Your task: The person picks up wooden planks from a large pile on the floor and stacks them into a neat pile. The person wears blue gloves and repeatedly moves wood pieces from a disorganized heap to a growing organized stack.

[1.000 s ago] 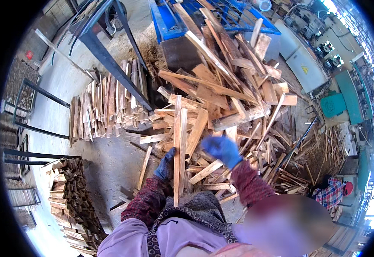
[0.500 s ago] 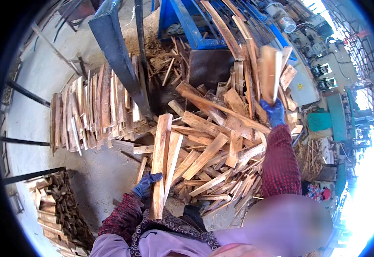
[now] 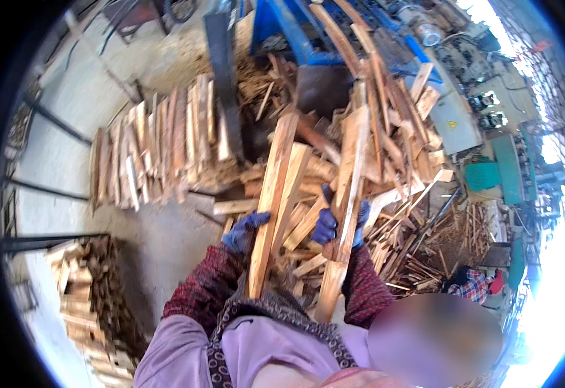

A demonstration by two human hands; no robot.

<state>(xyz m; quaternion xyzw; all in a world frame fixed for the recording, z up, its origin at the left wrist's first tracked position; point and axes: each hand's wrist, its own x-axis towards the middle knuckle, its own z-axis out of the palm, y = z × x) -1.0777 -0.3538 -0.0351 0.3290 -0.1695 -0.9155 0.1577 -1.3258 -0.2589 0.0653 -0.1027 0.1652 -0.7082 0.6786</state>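
Note:
My left hand (image 3: 246, 231), in a blue glove, is closed around a long pale wooden plank (image 3: 276, 171) standing nearly upright in front of me. A second plank (image 3: 295, 169) leans right beside it, its lower part partly hidden. To the right, my right hand (image 3: 326, 225), gloved in blue too, grips another plank (image 3: 352, 165) with brownish, bark-like edges. Its fingers show on both sides of the wood. Both planks point away from me, over a loose heap of wood offcuts (image 3: 381, 252).
Planks lie in a row-like stack (image 3: 159, 145) at the left. Another wood stack (image 3: 78, 304) stands at lower left. A dark metal post (image 3: 223, 77) and a blue machine frame (image 3: 289, 32) rise at the back. Long slabs (image 3: 379, 110) lean there. A green panel (image 3: 483, 176) is at right.
My right hand has come back from the far right toward my body, bringing a plank near the left hand's planks. My left hand keeps its hold, and the view has shifted slightly.

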